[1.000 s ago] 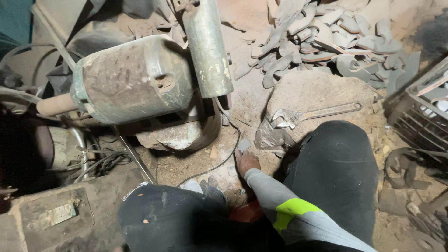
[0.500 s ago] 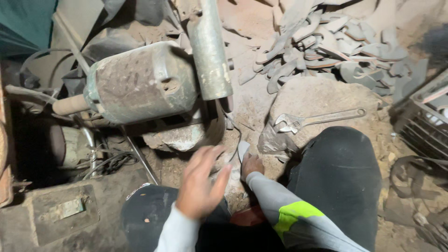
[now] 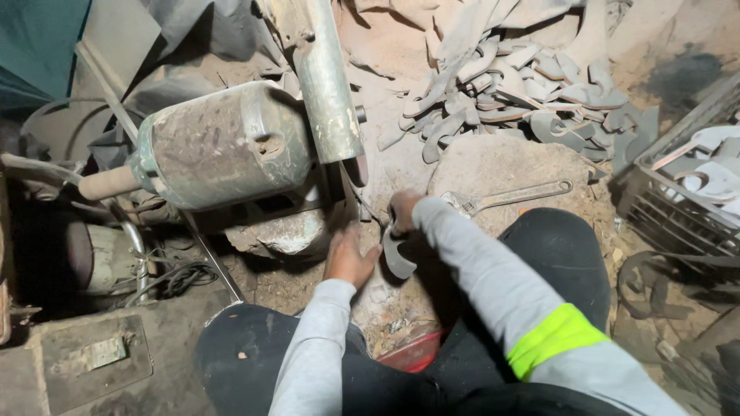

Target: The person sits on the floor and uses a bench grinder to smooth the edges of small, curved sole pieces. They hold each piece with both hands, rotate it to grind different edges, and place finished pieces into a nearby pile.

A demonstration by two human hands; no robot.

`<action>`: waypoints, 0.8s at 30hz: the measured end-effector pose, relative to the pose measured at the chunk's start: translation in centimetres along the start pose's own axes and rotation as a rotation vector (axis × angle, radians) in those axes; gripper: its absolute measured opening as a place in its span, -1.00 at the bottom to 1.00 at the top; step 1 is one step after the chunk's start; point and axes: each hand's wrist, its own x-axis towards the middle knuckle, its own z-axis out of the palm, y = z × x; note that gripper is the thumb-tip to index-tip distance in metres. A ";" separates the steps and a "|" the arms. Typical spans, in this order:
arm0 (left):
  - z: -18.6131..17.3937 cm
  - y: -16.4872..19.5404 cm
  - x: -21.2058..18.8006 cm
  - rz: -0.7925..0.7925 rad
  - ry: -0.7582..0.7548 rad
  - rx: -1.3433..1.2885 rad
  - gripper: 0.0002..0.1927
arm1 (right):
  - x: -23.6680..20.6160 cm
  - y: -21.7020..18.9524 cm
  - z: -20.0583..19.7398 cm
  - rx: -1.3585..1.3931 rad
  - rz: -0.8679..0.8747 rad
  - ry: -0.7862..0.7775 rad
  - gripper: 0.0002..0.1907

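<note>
My right hand [image 3: 402, 212] grips a curved grey metal blade piece [image 3: 396, 256] and holds it up close to the dusty grinding machine [image 3: 223, 146]. My left hand [image 3: 348, 258] reaches in just left of the piece, fingers near its lower edge beside the machine's base. Both arms wear grey sleeves; the right sleeve has a yellow-green band [image 3: 556, 336]. My black-trousered knees frame the spot.
A pile of similar curved metal pieces [image 3: 509, 85] lies at the back. An adjustable wrench [image 3: 512, 196] rests on a flat stone. A black crate [image 3: 682, 196] stands at right. Cables [image 3: 173, 277] lie at left; a red object [image 3: 412, 356] sits between my legs.
My right hand lifted from the ground holding the blade piece up toward the machine. My left hand came into view and moved forward beside it.
</note>
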 end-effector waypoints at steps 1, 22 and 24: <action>0.1 0.3 0.3 0.005 -0.006 -0.025 -0.13 | -0.3 0.5 -1.7 0.061 -0.102 0.018 -0.53; -0.4 8.1 -0.3 0.107 -0.251 -1.231 -0.72 | -1.7 2.7 -4.4 0.714 -0.441 0.513 -0.75; -0.3 8.1 -0.3 0.103 -0.259 -1.260 -0.72 | -1.7 2.5 -4.5 0.666 -0.461 0.556 -0.76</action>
